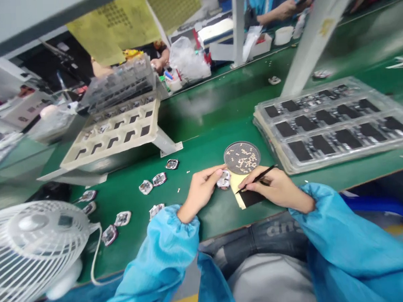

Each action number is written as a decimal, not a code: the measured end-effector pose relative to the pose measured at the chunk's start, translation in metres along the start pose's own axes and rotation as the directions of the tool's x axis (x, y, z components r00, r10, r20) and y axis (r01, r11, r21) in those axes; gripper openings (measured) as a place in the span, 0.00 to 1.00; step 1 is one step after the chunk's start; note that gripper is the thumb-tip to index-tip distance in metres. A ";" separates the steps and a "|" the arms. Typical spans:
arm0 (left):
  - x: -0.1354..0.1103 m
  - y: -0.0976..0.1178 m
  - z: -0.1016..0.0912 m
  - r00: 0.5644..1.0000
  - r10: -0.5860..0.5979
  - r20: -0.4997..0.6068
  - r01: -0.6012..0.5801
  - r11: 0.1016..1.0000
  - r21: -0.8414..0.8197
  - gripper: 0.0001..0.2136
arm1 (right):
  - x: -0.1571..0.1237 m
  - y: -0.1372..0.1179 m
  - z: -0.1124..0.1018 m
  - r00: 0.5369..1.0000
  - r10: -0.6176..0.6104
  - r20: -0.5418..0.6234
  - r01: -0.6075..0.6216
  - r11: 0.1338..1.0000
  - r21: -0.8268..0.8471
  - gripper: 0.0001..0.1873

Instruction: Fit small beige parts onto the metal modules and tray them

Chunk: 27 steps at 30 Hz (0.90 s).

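Small white part (223, 179) at bench centre, just L of a yellow pad (235, 181); L hand (202, 187) has thumb + index clamped on it. R hand (278, 185) has fingers clamped on a thin dark tool (264, 174), tip at the pad; can't tell if touching. Black sheet (251, 199) below R hand. Round dish (226, 157) w/ pale bits just beyond. Loose parts (159, 179) on green bench (201, 148) to L, nr white fan (31, 221). Clear tray (292, 167) w/ black pcs to R.

From the round dish (232, 164) on the counter (203, 124), paper (236, 183) is laid at six o'clock, fan (37, 240) placed at eight, tray stack (318, 162) at two.
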<state>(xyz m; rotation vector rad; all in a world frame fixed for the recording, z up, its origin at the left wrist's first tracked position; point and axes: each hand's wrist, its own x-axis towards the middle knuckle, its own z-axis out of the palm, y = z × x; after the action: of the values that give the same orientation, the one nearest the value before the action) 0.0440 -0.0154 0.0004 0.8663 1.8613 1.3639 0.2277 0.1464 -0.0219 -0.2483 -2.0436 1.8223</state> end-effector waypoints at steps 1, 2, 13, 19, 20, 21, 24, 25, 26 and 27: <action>0.001 0.001 -0.001 1.000 -0.001 -0.016 0.001 1.000 0.012 0.24 | -0.003 -0.005 0.001 1.000 0.011 -0.007 -0.010 1.000 0.024 0.11; 0.002 0.001 -0.003 0.999 -0.002 -0.032 0.003 1.000 0.025 0.24 | -0.006 -0.011 0.002 1.000 0.009 -0.013 -0.008 0.998 0.059 0.12; 0.013 -0.003 0.001 0.999 0.006 -0.050 -0.013 0.989 -0.149 0.26 | -0.036 -0.080 -0.144 0.760 -0.245 -0.602 -0.179 0.812 -0.556 0.15; 0.018 -0.001 -0.002 0.993 0.060 -0.104 -0.054 0.997 0.059 0.28 | 0.024 -0.070 -0.261 0.701 -0.088 -0.708 -0.614 0.431 -0.661 0.15; 0.019 -0.001 -0.003 0.992 0.067 -0.110 -0.059 0.995 0.077 0.27 | 0.037 -0.070 -0.268 0.716 -0.060 -0.695 -0.625 0.388 -0.677 0.15; 0.020 -0.001 -0.005 0.991 0.075 -0.115 -0.066 0.994 0.087 0.26 | 0.049 -0.069 -0.272 0.734 -0.032 -0.679 -0.625 0.361 -0.692 0.15; 0.023 -0.003 -0.009 0.985 0.103 -0.140 -0.090 0.991 0.100 0.25 | 0.083 -0.069 -0.275 0.774 0.062 -0.630 -0.611 0.335 -0.718 0.13; 0.024 -0.004 -0.011 0.983 0.109 -0.146 -0.095 0.990 0.100 0.25 | 0.091 -0.069 -0.274 0.777 0.085 -0.624 -0.612 0.334 -0.717 0.12; 0.024 -0.004 -0.013 0.982 0.113 -0.151 -0.099 0.990 0.097 0.24 | 0.099 -0.069 -0.273 0.777 0.105 -0.621 -0.617 0.331 -0.714 0.11; 0.024 -0.005 -0.014 0.981 0.116 -0.153 -0.103 0.991 0.090 0.23 | 0.104 -0.069 -0.274 0.777 0.121 -0.617 -0.618 0.331 -0.713 0.11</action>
<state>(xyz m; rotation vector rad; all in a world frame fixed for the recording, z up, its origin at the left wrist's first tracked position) 0.0181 -0.0040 -0.0046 0.9377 2.0285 1.4691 0.2508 0.4265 0.0852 -1.4507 -2.4664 0.4327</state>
